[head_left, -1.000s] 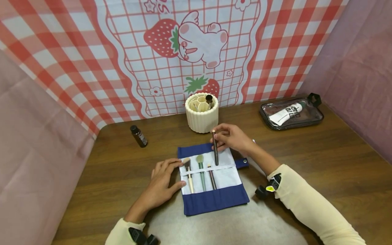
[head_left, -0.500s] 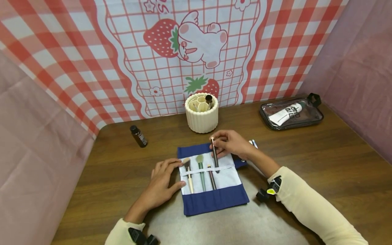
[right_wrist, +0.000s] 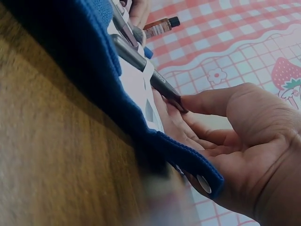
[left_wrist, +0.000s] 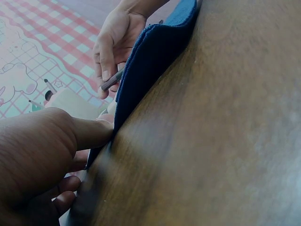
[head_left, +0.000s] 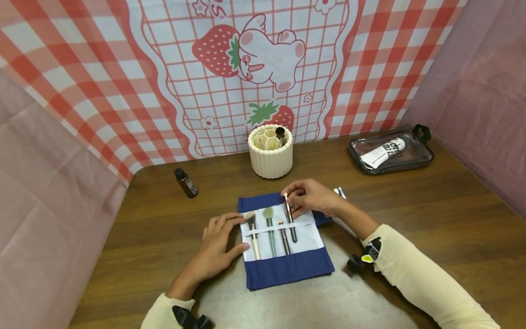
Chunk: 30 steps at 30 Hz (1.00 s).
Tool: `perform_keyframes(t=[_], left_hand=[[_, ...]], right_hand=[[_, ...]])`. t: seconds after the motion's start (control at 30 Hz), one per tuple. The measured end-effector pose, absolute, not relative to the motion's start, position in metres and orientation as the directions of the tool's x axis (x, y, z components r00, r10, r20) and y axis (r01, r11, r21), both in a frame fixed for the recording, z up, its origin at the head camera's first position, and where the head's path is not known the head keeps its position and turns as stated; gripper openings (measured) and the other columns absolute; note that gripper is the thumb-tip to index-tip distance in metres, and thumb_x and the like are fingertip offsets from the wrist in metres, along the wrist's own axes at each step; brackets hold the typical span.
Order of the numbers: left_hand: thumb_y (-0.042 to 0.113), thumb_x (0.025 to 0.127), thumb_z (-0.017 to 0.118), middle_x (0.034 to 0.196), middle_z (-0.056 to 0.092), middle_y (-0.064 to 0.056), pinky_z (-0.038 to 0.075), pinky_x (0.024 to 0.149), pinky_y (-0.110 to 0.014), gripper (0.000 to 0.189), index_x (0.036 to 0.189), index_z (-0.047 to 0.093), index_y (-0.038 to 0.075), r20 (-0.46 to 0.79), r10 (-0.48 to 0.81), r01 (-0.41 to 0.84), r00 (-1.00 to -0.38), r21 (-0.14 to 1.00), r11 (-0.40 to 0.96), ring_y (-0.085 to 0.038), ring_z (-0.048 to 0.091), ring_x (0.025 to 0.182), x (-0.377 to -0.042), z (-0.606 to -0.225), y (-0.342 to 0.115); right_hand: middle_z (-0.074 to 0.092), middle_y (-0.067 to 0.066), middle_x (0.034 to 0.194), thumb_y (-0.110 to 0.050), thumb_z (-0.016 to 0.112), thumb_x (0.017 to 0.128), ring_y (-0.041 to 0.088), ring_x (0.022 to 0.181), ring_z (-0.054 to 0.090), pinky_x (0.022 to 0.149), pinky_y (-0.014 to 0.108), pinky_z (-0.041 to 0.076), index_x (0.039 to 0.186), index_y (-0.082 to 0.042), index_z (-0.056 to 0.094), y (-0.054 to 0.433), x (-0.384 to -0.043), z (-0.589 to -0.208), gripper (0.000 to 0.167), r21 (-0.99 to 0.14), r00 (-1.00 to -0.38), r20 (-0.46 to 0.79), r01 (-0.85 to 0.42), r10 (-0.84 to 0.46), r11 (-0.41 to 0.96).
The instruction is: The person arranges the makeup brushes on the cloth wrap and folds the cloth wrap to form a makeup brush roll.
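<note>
A blue brush roll [head_left: 289, 270] lies unfolded on the table, its white lining crossed by an elastic band [head_left: 305, 224]. Under the band sit a fluffy brush with a pale handle [head_left: 255, 246], a green brush [head_left: 271, 235] and a short dark brush [head_left: 285, 242]. My right hand [head_left: 311, 198] pinches a dark makeup brush [head_left: 292, 232] near its upper end; the handle passes beneath the band, its lower tip above the blue pocket. My left hand [head_left: 219, 244] rests at the roll's left edge, thumb and fingertips touching it. The right wrist view shows the snap strap [right_wrist: 200, 172] below my right hand.
Behind the roll stands a ribbed cream cup [head_left: 271, 162] holding a few brushes. A small dark bottle [head_left: 186, 183] is at the left. Back right lies a clear pouch [head_left: 415, 162] with a white tube [head_left: 380, 155]. Thin white sticks [head_left: 340, 192] show beyond my right wrist.
My right hand has moved down toward me, and the dark makeup brush has slid under the elastic band, further down the lining. My left hand has stayed still.
</note>
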State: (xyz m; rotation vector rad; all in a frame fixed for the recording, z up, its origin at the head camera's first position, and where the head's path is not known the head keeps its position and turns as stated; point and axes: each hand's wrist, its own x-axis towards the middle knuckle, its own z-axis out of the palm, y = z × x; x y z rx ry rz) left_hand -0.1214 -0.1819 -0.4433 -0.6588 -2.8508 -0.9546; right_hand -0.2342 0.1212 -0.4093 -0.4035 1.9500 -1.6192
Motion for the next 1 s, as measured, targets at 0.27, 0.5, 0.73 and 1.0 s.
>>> perform_keyframes(t=[0.27, 0.5, 0.73, 1.0], left_hand=[[0.033, 0.089, 0.078, 0.148, 0.043, 0.002, 0.024, 0.098, -0.048, 0.059, 0.140, 0.054, 0.016, 0.186, 0.384, 0.419, -0.904, 0.556, 0.717, -0.026, 0.033, 0.132, -0.122, -0.443, -0.182], [0.034, 0.089, 0.078, 0.148, 0.043, 0.002, 0.024, 0.099, -0.049, 0.059, 0.140, 0.054, 0.016, 0.186, 0.386, 0.420, -0.904, 0.560, 0.714, -0.026, 0.034, 0.131, -0.121, -0.443, -0.183], [0.033, 0.088, 0.079, 0.148, 0.043, 0.001, 0.024, 0.099, -0.050, 0.060, 0.139, 0.054, 0.015, 0.189, 0.385, 0.421, -0.903, 0.563, 0.711, -0.027, 0.034, 0.131, -0.121, -0.442, -0.183], [0.034, 0.088, 0.079, 0.149, 0.043, 0.001, 0.024, 0.099, -0.051, 0.060, 0.139, 0.054, 0.015, 0.189, 0.383, 0.419, -0.904, 0.565, 0.710, -0.027, 0.034, 0.131, -0.121, -0.441, -0.183]], right_hand=[[0.066, 0.022, 0.100, 0.000, 0.060, 0.097, 0.031, 0.087, 0.070, 0.079, 0.044, 0.057, 0.120, 0.011, 0.061, 0.127, -0.231, -0.404, 0.025, -0.960, -0.740, -0.230, 0.067, -0.632, 0.271], [0.068, 0.015, 0.096, -0.009, 0.067, 0.096, 0.024, 0.080, 0.064, 0.072, 0.038, 0.055, 0.112, 0.003, 0.068, 0.130, -0.230, -0.403, 0.020, -0.929, -0.677, -0.236, -0.054, -0.697, 0.367], [0.069, 0.008, 0.087, -0.015, 0.069, 0.096, 0.018, 0.072, 0.058, 0.064, 0.032, 0.048, 0.103, -0.004, 0.074, 0.131, -0.230, -0.402, 0.014, -0.883, -0.644, -0.224, -0.182, -0.731, 0.432], [0.072, 0.001, 0.084, -0.017, 0.068, 0.097, 0.012, 0.070, 0.057, 0.061, 0.028, 0.047, 0.100, -0.011, 0.079, 0.133, -0.228, -0.395, 0.013, -0.820, -0.626, -0.204, -0.310, -0.753, 0.480]])
